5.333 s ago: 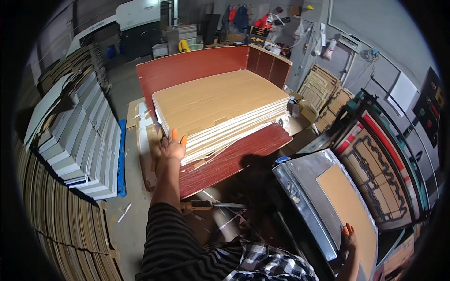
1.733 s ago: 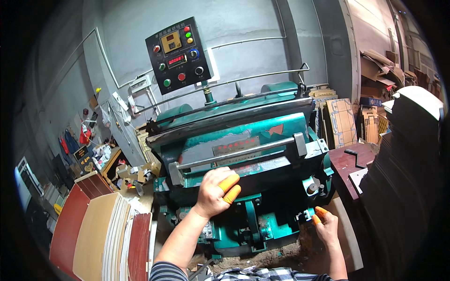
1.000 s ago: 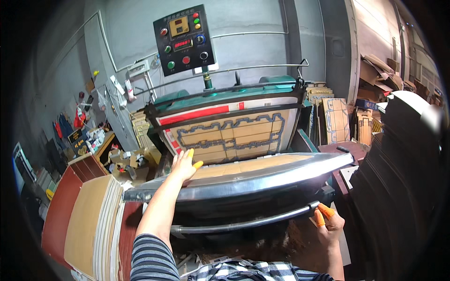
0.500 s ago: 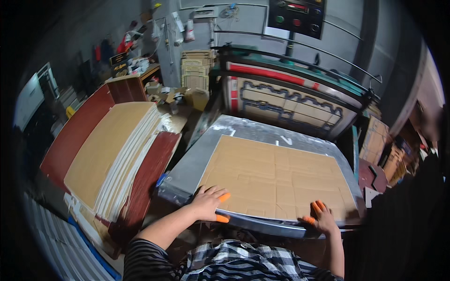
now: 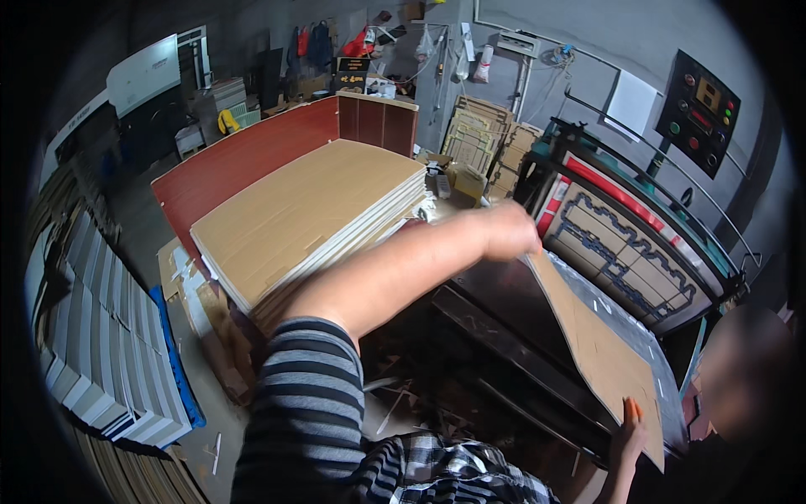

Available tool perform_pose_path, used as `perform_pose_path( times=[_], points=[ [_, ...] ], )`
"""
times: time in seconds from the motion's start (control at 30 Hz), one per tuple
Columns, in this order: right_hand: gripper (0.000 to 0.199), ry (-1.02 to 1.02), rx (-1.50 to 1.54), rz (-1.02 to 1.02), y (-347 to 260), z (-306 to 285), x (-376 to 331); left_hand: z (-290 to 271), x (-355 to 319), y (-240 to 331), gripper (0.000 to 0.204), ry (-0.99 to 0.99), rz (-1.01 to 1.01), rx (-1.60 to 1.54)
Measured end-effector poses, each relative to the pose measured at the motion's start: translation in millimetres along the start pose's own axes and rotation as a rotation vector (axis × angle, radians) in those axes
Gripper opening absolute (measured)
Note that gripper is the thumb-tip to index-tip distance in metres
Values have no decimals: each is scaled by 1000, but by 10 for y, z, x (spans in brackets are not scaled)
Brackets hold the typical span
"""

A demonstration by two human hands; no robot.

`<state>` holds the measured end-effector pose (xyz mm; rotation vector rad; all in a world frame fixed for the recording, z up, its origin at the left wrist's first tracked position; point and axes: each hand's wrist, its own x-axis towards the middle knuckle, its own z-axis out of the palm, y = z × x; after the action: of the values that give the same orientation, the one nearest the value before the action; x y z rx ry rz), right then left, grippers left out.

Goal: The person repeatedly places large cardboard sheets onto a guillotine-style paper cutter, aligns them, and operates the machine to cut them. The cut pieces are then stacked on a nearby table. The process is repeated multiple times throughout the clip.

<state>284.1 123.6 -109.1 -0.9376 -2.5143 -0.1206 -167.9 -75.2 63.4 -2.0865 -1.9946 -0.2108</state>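
Observation:
A brown cardboard sheet [image 5: 596, 344] lies tilted over the metal bed [image 5: 579, 273] of a die-cutting press, its near edge lifted off the bed. My left hand [image 5: 508, 231] is closed on the sheet's left corner, with the arm stretched across the view. Most of that hand's fingers are turned away from me. At the sheet's near right edge, my right hand [image 5: 631, 433] grips it, orange finger cots on the upper face. The thumb's place there cannot be made out. Behind the sheet stands the raised press plate with a die board [image 5: 625, 252] of dark strips.
A stack of cardboard sheets [image 5: 311, 210] lies at left beside a dark red panel [image 5: 252, 155]. Grey-white stacked sheets [image 5: 113, 336] stand farther left. A control panel [image 5: 703, 113] with buttons hangs at the upper right. Another person [image 5: 743, 370] is close at the right.
My view has swung left. Both hands lay on the flat sheet before; now my left hand has reached forward to its left corner, and the sheet is raised and tilted.

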Motion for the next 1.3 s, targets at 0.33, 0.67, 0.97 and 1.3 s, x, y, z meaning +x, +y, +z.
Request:
perform_pose_path(
  times=[0.33,0.67,0.97,1.3],
  points=[
    [50,413,674,-608,-3351,181,2344,-1606,-3497,168,38,398,-635,811],
    [35,172,460,-865,-5141,1299,2005,1032,-4630,-371,31,286,-1346,709],
    [29,-322,610,-945,-2988,609,735,1779,-4267,-939,30,275,-1417,482],
    [43,281,-103,-35,286,-1463,369,1593,-4623,-1745,87,436,-1287,-562]
  ],
)
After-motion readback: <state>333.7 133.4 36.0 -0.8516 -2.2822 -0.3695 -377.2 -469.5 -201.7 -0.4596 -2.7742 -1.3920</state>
